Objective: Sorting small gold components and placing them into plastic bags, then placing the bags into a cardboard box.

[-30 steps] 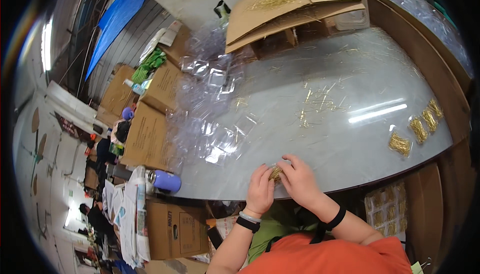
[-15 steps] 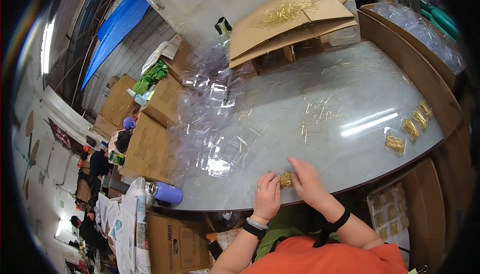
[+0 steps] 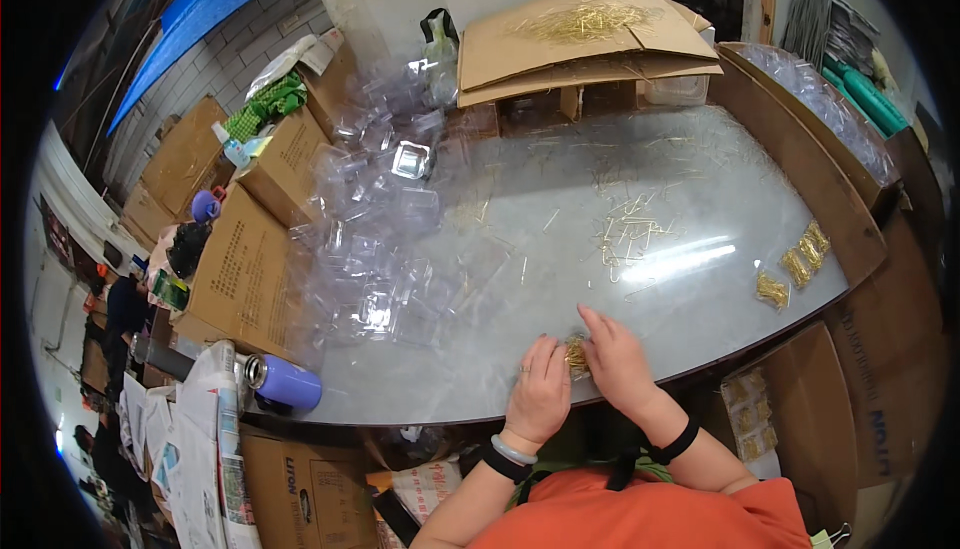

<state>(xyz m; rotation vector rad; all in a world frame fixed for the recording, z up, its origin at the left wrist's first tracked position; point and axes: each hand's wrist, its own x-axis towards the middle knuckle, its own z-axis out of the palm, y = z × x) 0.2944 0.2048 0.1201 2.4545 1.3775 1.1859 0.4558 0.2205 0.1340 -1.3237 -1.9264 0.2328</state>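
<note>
A small clear plastic box [image 3: 577,357] of thin gold metal pieces lies between my hands near the table's front edge. My left hand [image 3: 538,391] presses its closed fingers against the left side of the box. From the right, my right hand [image 3: 619,365] holds the other side, its fingers long and close together. Parts of the box are hidden behind both hands. Loose gold pieces [image 3: 628,229] are scattered on the grey table [image 3: 470,369] beyond. Several filled boxes [image 3: 797,267] stand in a row by the right edge.
Empty clear boxes [image 3: 375,294] pile up on the left beside cardboard cartons [image 3: 245,274]. A purple flask [image 3: 288,383] lies at the near left corner. At the back, a cardboard sheet [image 3: 510,64] carries more gold pieces. A cardboard wall [image 3: 800,164] borders the right side.
The view has shifted, so the surroundings sit farther left in it. Both hands stay around the box, and the gold pieces show as a narrower strip between them.
</note>
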